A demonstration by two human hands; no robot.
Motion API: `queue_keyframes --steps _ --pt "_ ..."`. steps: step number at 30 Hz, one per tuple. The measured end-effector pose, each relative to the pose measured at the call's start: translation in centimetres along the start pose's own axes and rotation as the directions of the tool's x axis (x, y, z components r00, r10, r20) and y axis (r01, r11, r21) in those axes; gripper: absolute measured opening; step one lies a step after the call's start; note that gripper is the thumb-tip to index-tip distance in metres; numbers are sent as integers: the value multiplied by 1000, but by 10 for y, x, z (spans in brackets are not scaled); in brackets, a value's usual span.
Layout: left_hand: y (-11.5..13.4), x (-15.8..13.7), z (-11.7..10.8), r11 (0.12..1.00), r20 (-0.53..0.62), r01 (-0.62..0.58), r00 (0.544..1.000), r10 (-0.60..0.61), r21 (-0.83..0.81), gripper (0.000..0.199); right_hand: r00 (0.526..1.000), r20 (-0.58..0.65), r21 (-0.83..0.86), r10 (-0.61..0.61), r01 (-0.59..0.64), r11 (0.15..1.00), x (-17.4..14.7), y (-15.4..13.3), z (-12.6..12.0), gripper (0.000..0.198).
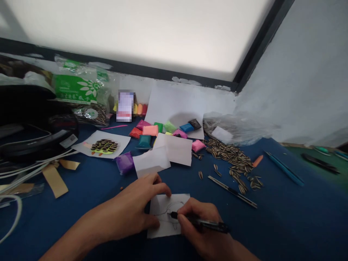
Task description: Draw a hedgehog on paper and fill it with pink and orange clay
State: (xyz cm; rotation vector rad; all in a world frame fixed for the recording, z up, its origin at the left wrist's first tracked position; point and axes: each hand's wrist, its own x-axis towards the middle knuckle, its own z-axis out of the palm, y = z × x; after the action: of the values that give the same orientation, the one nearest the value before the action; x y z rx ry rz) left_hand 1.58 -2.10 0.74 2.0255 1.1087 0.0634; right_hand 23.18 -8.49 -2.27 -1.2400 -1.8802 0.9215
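A small sheet of white paper (pixel 160 228) lies on the blue table with a dark line drawing on it. My left hand (pixel 146 203) rests along the paper's left side, fingers apart, thumb and fingertips on the sheet. In my right hand (pixel 201 221) is a black pen (pixel 210 224), gripped between thumb and fingers, its tip at the drawing. Beyond the hands lie two blank pieces of paper (pixel 150 161) and a purple clay packet (pixel 125 163). A utility knife (pixel 232 191) lies to the right of the drawing.
Sunflower seeds (pixel 228 154) spill from a plastic bag (pixel 241 128) at the right. Several coloured clay packets (pixel 150 130) lie at the back. Farther left are a paper with seeds stuck on yellow-green clay (pixel 104 146), a seed bag (pixel 81 90) and white cables (pixel 35 166). A blue pen (pixel 284 168) lies right.
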Motion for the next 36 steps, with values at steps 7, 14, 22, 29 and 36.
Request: queue_keyframes --steps 7,14,22,29,36 --pt "3 -1 -1 1000 -15 17 1000 -16 15 49 1000 -1 -9 -10 10 1000 0 -2 -2 18" --pt "3 -1 -1 1000 -10 12 1000 -12 15 48 1000 -3 -17 -13 13 1000 0 -1 -1 17" --pt "3 -2 -2 1000 -3 11 1000 -11 -1 48 999 30 -9 14 -13 1000 1 -2 -2 16" --pt "0 -1 0 1000 -23 -12 1000 12 -3 49 1000 11 -21 -6 6 1000 1 -5 -2 17" --pt "2 -2 0 1000 -16 7 1000 -7 1 48 1000 13 -16 -16 16 1000 1 -3 -2 17"
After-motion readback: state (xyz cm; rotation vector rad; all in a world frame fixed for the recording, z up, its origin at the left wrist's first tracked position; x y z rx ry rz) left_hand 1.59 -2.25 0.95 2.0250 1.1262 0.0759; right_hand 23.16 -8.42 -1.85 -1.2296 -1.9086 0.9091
